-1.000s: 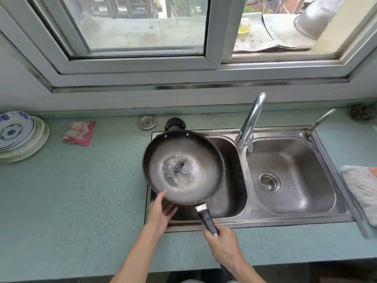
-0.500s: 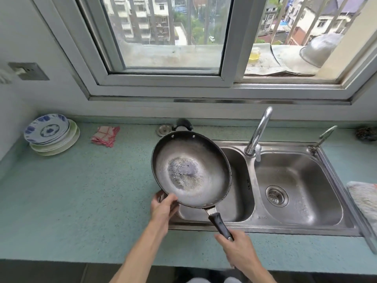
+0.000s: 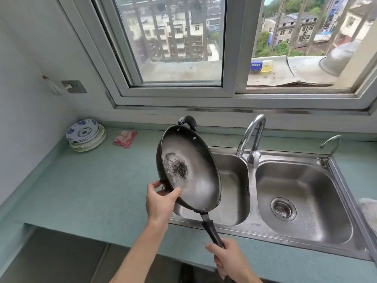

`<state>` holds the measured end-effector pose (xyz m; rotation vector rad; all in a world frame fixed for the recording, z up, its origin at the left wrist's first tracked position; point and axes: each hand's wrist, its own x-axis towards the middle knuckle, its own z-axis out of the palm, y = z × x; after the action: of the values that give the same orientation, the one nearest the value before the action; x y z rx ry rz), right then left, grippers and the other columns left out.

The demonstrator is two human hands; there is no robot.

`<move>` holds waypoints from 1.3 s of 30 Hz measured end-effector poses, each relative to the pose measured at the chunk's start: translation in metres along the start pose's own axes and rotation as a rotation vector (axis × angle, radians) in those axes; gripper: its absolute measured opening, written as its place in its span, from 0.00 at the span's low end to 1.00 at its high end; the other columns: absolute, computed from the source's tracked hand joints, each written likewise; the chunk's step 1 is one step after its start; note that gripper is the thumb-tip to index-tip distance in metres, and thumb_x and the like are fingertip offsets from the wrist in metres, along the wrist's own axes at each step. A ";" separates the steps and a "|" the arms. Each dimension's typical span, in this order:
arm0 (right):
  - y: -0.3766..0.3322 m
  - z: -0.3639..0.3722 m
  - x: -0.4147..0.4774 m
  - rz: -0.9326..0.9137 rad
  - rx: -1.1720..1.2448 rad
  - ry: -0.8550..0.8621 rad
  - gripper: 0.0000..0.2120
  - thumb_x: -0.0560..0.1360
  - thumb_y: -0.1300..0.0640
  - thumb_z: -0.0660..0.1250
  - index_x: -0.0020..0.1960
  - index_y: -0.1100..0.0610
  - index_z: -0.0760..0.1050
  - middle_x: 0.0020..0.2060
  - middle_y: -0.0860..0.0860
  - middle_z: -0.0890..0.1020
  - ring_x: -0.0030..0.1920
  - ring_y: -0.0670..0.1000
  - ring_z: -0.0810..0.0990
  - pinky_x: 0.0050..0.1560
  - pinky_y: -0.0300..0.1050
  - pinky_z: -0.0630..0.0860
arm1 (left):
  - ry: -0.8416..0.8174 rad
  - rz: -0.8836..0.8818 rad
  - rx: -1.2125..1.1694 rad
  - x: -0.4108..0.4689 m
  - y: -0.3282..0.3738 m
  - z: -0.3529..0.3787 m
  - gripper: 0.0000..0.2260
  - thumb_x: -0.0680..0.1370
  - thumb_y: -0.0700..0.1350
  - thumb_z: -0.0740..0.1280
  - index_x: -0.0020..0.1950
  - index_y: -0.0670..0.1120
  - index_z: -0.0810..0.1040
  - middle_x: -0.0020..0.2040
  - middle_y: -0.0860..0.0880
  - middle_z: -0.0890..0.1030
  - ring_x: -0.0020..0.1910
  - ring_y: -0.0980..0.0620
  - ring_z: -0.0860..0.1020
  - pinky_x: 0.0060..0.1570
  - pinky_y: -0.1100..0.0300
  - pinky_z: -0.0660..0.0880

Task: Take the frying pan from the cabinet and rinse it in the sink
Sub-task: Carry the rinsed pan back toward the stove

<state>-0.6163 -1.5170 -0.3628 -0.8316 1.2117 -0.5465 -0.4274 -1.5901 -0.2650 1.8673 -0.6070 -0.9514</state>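
Far left of the worktop (image 3: 85, 180): stacked plates (image 3: 86, 135) and a pink cloth (image 3: 124, 138). Mid-frame, left hand (image 3: 161, 203) pinches the frying pan (image 3: 189, 170) rim, pan tilted on edge over the left sink (image 3: 253, 224) basin. Right hand (image 3: 228, 260), lower centre, wraps the black handle. Sink's front stamp is too blurry to read; the bottle (image 3: 261, 66) label upper right too.
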 end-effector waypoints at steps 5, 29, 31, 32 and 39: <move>0.003 -0.011 -0.004 -0.036 -0.102 -0.054 0.16 0.75 0.60 0.70 0.37 0.57 0.63 0.20 0.52 0.67 0.18 0.49 0.63 0.21 0.39 0.64 | 0.068 -0.001 -0.084 -0.022 -0.003 -0.013 0.25 0.67 0.40 0.76 0.59 0.49 0.70 0.50 0.44 0.82 0.50 0.45 0.83 0.57 0.44 0.79; 0.021 0.171 -0.044 -0.269 -0.674 -0.487 0.12 0.67 0.57 0.65 0.31 0.56 0.63 0.20 0.54 0.70 0.20 0.53 0.69 0.25 0.46 0.66 | 0.619 -0.035 -0.510 -0.123 -0.094 -0.267 0.19 0.70 0.30 0.70 0.56 0.44 0.72 0.49 0.45 0.81 0.43 0.50 0.79 0.48 0.55 0.80; 0.030 0.195 -0.062 -0.276 -0.715 -0.521 0.12 0.67 0.57 0.65 0.31 0.56 0.63 0.21 0.53 0.70 0.20 0.53 0.69 0.25 0.45 0.67 | 0.662 -0.041 -0.564 -0.141 -0.111 -0.296 0.17 0.70 0.30 0.70 0.52 0.46 0.72 0.46 0.47 0.81 0.41 0.50 0.79 0.46 0.55 0.79; 0.035 0.207 -0.070 -0.276 -0.735 -0.537 0.12 0.67 0.57 0.65 0.31 0.56 0.63 0.21 0.53 0.70 0.20 0.53 0.69 0.25 0.45 0.67 | 0.681 -0.043 -0.586 -0.150 -0.120 -0.311 0.17 0.70 0.30 0.70 0.52 0.46 0.72 0.46 0.47 0.81 0.40 0.50 0.79 0.46 0.55 0.79; 0.078 0.296 -0.128 -0.342 -0.913 -0.671 0.15 0.70 0.56 0.68 0.32 0.59 0.63 0.21 0.53 0.71 0.19 0.52 0.69 0.24 0.41 0.67 | 0.837 -0.074 -0.737 -0.219 -0.192 -0.413 0.21 0.70 0.31 0.71 0.60 0.42 0.71 0.50 0.43 0.81 0.46 0.47 0.80 0.47 0.54 0.80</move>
<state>-0.3741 -1.2959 -0.3137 -1.8425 0.6471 0.0820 -0.2142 -1.1324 -0.2446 1.4135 0.2980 -0.2834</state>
